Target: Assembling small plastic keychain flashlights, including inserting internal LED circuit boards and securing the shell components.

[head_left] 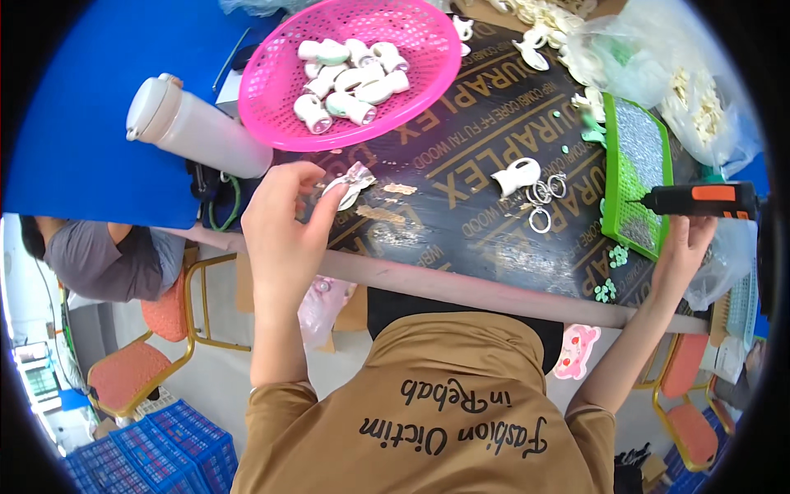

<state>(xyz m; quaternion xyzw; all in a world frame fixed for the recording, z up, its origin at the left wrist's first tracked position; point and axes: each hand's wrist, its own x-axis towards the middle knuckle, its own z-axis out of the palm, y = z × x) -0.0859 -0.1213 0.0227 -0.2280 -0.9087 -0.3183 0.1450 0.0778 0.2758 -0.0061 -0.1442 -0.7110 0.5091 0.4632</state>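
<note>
My left hand (284, 218) is over the left part of the dark table, thumb and forefinger apart. Right at its thumb lies a small white plastic piece with a shiny pinkish end (355, 186); whether the thumb touches it I cannot tell. My right hand (690, 237) grips a black electric screwdriver with orange patches (699, 200). Its thin bit points left over a green tray (610, 165) of small silvery metal parts. Between my hands lie a white ring-shaped plastic piece (517, 175) and several metal key rings (543, 191).
A pink perforated basket (444, 78) of similar white pieces stands at the far left, beside a white bottle (197, 123). Small green pieces (617, 257) lie near the tray. Clear plastic bags (650, 41) crowd the far right. Another person (107, 259) is at the left.
</note>
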